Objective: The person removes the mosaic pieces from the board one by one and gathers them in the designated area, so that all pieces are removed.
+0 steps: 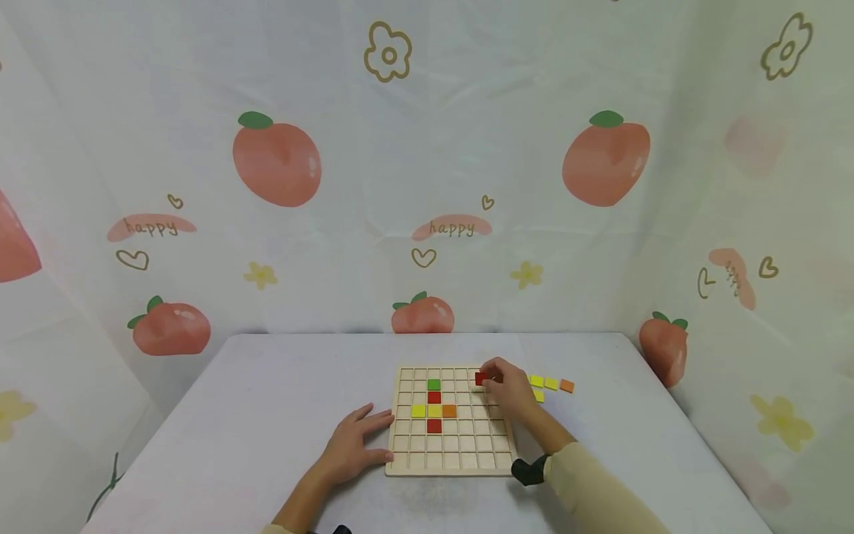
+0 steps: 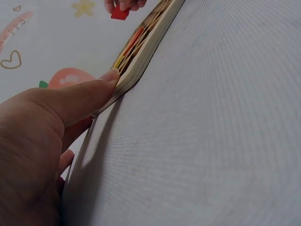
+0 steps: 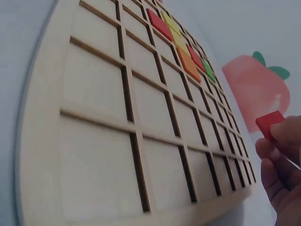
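Observation:
Between thumb and fingers, my right hand (image 1: 510, 389) pinches a red square tile (image 3: 270, 122), raised over the far right part of a wooden grid board (image 1: 467, 461). My left hand (image 1: 347, 446) lies beside the board's left edge with fingers spread; its thumb (image 2: 89, 95) touches the frame. A cross of coloured tiles sits in the grid: a green tile (image 1: 434, 384) farthest away, a red tile (image 1: 434, 397) below it, then a row of two yellow tiles (image 1: 418, 411) and an orange tile (image 1: 449, 411), with another red tile (image 1: 434, 426) nearest me.
Right of the board, behind my right forearm, several loose yellow tiles (image 1: 551, 383) and an orange tile (image 1: 567, 386) lie on the white table (image 1: 267, 415). A white curtain (image 1: 427, 148) printed with fruit and flowers hangs behind the table and along its sides.

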`<state>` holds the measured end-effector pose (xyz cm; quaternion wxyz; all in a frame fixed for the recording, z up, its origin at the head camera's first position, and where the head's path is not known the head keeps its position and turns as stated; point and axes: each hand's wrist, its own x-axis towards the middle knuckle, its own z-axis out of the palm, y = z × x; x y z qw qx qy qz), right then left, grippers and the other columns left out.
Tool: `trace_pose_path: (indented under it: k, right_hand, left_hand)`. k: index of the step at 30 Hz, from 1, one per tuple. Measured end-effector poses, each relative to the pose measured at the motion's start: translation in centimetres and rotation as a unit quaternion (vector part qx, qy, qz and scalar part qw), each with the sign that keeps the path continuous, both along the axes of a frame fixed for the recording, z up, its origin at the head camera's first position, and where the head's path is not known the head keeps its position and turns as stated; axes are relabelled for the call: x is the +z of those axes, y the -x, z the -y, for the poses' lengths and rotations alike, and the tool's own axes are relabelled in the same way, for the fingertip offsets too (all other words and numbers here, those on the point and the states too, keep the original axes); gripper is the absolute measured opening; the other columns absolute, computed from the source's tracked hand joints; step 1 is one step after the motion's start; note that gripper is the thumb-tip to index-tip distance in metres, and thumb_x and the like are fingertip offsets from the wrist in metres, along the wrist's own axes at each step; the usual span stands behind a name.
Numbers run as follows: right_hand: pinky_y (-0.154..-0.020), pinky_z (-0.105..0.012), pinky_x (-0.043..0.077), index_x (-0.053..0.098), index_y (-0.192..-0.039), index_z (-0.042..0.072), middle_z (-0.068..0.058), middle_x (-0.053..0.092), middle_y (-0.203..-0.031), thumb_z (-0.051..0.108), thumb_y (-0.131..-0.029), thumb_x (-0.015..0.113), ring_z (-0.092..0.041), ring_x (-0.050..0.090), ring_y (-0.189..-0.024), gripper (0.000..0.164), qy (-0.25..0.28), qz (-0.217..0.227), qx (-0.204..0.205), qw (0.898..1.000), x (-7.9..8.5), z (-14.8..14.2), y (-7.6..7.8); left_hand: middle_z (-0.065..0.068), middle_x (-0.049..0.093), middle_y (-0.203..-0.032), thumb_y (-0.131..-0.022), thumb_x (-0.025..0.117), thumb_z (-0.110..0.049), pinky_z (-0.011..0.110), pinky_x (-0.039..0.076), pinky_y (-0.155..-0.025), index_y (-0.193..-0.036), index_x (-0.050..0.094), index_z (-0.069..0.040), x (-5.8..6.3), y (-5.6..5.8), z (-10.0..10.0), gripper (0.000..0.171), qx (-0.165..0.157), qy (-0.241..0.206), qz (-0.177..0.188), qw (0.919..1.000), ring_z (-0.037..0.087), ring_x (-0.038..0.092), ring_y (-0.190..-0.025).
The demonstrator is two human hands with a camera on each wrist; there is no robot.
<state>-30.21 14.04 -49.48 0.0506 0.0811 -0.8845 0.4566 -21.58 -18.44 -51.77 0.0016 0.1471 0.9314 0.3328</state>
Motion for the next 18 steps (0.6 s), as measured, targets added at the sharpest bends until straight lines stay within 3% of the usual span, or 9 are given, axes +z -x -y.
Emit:
trace_pose_path:
  k: [18]
  right_hand:
    - [-0.061, -0.027, 0.05, 0.063, -0.104, 0.006, -0.006, 0.064, -0.092, 0.004, -0.09, 0.065, -0.021, 0.056, -0.078, 0.014, 0.015, 0.009, -0.078, 0.997, -0.5, -5.5, -0.9]
  left_hand:
    - [-0.005, 0.056, -0.138, -0.072, 0.079, -0.05, 0.065, 0.025, -0.105, -0.132, 0.063, -0.018, -0.3, 0.1, 0.0, 0.069, 0.001, -0.001, 0.003, 1.0, 0.037, 0.032, -0.138]
